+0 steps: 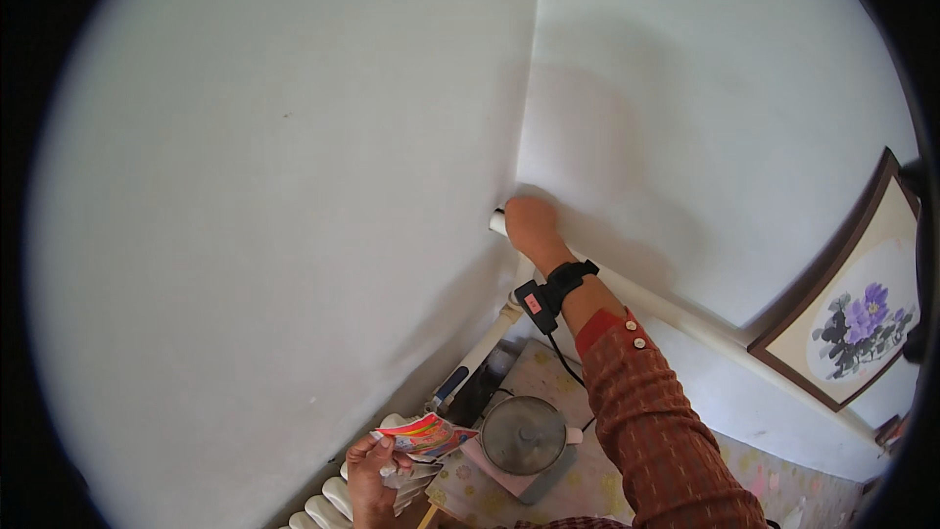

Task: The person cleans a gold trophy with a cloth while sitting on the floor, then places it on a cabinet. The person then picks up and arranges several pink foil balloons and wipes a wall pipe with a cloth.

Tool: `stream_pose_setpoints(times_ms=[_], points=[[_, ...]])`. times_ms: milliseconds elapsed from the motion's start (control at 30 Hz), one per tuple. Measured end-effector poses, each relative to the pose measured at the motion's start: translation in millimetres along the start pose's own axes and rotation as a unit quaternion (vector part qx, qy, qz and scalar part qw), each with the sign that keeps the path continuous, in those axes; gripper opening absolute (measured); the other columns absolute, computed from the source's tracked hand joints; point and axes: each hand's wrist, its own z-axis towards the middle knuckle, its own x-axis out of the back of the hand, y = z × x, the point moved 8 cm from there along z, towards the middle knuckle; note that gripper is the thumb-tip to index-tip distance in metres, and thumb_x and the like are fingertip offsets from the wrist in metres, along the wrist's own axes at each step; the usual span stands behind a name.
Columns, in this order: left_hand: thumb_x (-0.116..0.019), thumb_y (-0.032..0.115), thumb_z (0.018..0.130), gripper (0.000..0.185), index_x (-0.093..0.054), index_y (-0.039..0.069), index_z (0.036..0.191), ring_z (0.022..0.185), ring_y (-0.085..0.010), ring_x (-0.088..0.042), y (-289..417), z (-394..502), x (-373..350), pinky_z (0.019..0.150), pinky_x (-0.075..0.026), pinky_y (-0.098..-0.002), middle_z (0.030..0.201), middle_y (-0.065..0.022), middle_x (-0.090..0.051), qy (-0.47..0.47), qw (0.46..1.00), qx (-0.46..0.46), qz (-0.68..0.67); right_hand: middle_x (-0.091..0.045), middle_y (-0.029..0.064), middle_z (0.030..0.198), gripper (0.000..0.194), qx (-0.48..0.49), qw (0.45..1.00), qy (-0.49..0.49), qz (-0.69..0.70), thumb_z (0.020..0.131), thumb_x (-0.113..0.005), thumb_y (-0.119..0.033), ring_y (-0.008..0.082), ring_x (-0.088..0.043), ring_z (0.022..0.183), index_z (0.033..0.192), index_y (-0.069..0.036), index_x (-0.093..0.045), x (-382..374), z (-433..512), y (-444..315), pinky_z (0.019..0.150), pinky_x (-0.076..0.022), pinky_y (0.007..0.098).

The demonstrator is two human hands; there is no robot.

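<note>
My right hand [532, 226] reaches up to the corner of the walls, at the end of a white pipe [661, 308]; its fingers are curled and turned away, so whether they hold anything is hidden. A black device [540, 305] with a cable is strapped to that wrist. Low in the view, my left hand [373, 474] pinches a red, printed plastic packet [429, 435] and also has a piece of clear plastic at its fingers. Right of the packet, a lidded pot [523, 435] with a pink handle stands on a pink base.
White radiator sections [327, 505] lie under and beside my left hand. A pipe valve with a blue lever [451, 384] rises behind them. The pot's table has a patterned cover [470, 481]. A framed flower painting [855, 316] hangs at the right above the long pipe.
</note>
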Motion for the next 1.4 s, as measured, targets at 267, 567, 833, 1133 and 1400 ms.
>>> stream_pose_setpoints(times_ms=[267, 567, 833, 1133, 1400], points=[[-0.07, 0.014, 0.087, 0.009, -0.068, 0.005, 0.089, 0.05, -0.0198, -0.061, 1, 3, 20, 0.044, -0.047, -0.03, 0.071, -0.0107, -0.068, 0.043, 0.998, -0.022, 0.042, -0.068, 0.0199, 0.08, 0.01, -0.01, 0.999, 0.032, 0.007, 0.077, -0.066, -0.011, 0.0376, -0.067, 0.076, 0.079, -0.003, -0.072, 3, -21, 36, 0.071, -0.054, 0.0464], [-0.069, 0.012, 0.087, 0.014, -0.069, 0.001, 0.095, 0.053, -0.0175, -0.061, -1, -3, -26, 0.047, -0.05, -0.0285, 0.079, -0.0127, -0.07, -0.029, 0.999, -0.005, 0.038, -0.066, 0.0175, 0.078, 0.015, 0.045, 0.998, -0.008, -0.047, 0.078, -0.062, -0.015, 0.0367, -0.064, 0.078, 0.075, -0.003, -0.07, 39, -132, 138, 0.072, -0.0502, 0.0476], [-0.071, 0.015, 0.086, 0.011, -0.068, 0.005, 0.089, 0.05, -0.0185, -0.06, 9, -6, -16, 0.043, -0.046, -0.0298, 0.073, -0.0114, -0.069, 0.004, 0.997, -0.022, 0.071, -0.06, 0.0176, 0.088, 0.009, -0.064, 0.993, 0.086, 0.039, 0.083, -0.06, -0.011, 0.0367, -0.059, 0.085, 0.084, -0.002, -0.058, 114, -247, 178, 0.073, -0.0473, 0.0448], [-0.071, 0.017, 0.086, 0.012, -0.066, 0.006, 0.089, 0.049, -0.0186, -0.06, 3, -5, 3, 0.044, -0.047, -0.029, 0.069, -0.0113, -0.067, 0.02, 0.997, -0.01, 0.075, -0.062, 0.0127, 0.075, 0.01, -0.021, 0.979, 0.157, 0.129, 0.087, -0.061, -0.013, 0.0332, -0.062, 0.072, 0.089, -0.005, -0.055, 63, -177, 120, 0.064, -0.0493, 0.0414], [-0.07, 0.016, 0.087, 0.012, -0.067, 0.005, 0.09, 0.048, -0.0197, -0.06, 0, -7, 13, 0.044, -0.047, -0.0301, 0.069, -0.0112, -0.067, 0.012, 0.998, -0.008, 0.067, -0.064, 0.0127, 0.077, 0.013, -0.012, 0.977, 0.145, 0.153, 0.084, -0.066, -0.012, 0.0319, -0.063, 0.073, 0.092, -0.004, -0.061, 22, -95, 65, 0.064, -0.0484, 0.0431]])
